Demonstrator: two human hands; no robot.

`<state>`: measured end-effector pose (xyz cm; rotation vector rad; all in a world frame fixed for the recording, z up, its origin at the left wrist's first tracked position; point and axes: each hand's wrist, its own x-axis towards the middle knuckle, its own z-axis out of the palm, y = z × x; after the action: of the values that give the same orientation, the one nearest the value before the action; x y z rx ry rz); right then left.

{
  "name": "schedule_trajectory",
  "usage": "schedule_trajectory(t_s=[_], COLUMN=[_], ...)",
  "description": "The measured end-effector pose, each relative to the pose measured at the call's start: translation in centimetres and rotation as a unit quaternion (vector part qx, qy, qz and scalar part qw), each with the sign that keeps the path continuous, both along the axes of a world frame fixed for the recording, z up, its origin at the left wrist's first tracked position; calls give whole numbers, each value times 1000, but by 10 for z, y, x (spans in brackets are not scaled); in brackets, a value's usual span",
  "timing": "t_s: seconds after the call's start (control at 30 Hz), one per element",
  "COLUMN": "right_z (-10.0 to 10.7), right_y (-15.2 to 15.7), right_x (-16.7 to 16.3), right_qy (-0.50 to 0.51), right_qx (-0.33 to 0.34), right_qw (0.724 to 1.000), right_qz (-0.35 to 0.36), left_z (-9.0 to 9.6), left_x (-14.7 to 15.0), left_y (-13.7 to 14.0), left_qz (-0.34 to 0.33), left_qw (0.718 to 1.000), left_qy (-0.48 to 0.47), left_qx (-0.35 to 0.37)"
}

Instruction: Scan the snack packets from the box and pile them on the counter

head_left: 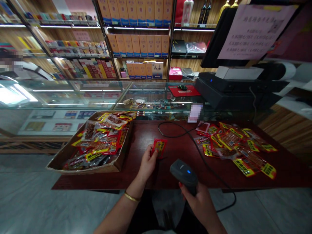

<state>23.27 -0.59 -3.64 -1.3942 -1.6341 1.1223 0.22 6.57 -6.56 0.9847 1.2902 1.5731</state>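
Between the thumb and fingers of my left hand [148, 161] is a small red and yellow snack packet [160, 148], held just over the dark red table [143, 177]. My right hand [201, 203] is wrapped round the handle of a black barcode scanner [183, 174], which shows a blue light on top. The scanner's head points toward the packet, a short gap apart from it. Left of my hands, a cardboard box [117, 165] holds many snack packets [107, 136]. To the right lies a loose pile of similar packets [231, 141].
The scanner's black cable [203, 156] loops across the table and hangs over its front edge. Behind stands a glass display counter [97, 94] with a red mouse pad [185, 91] and a cash register [234, 87]. Shelves of boxes [136, 45] line the wall. A person [31, 70] is at far left.
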Motion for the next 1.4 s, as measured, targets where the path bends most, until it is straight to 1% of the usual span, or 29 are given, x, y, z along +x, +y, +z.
schedule_trajectory(t_s=[0.1,0.2,0.3,0.43,0.5,0.63,0.77,0.97,1.07,1.13,1.2,1.27,1.3,1.4], right_z=[-5,-6,-4,-5,-6,-7,-8,-7,-9,-13,-21,-29,-33,-41], right_y=[-1,-3,-6,-9,-10,-13,-13,-11,-2,10,23,35,38,42], right_x=[3,3,2,3,4,6,8,9,9,10,14,19,22,28], right_qy=[17,21,9,10,8,-32,-45,-59,-21,41,126,193,214,241], right_qx=[-29,-34,-19,1,7,19,26,40,33,7,-25,-40,-41,-36], right_qw=[999,999,999,999,999,999,998,996,997,996,988,977,973,967], right_qz=[-21,-36,-43,-53,-47,-28,-42,-56,-68,-78,-84,-82,-80,-81], left_z=[-4,-3,0,3,2,-1,-1,4,4,5,8,15,20,37], left_x=[3,3,2,0,-1,0,0,-1,-1,2,9,24,35,82], left_y=[2,2,0,-2,-2,-1,0,-1,-3,-2,4,20,32,82], left_qz=[-7,-12,-10,-19,-17,3,5,-11,0,3,-32,-85,-106,-129], left_qw=[995,991,987,983,981,980,980,977,979,983,989,992,992,989], left_qy=[-99,-134,-158,-182,-192,-198,-198,-209,-198,-177,-136,-72,-34,56], left_qx=[3,2,0,-21,-29,-30,-26,-36,-37,-39,-48,-52,-51,-54])
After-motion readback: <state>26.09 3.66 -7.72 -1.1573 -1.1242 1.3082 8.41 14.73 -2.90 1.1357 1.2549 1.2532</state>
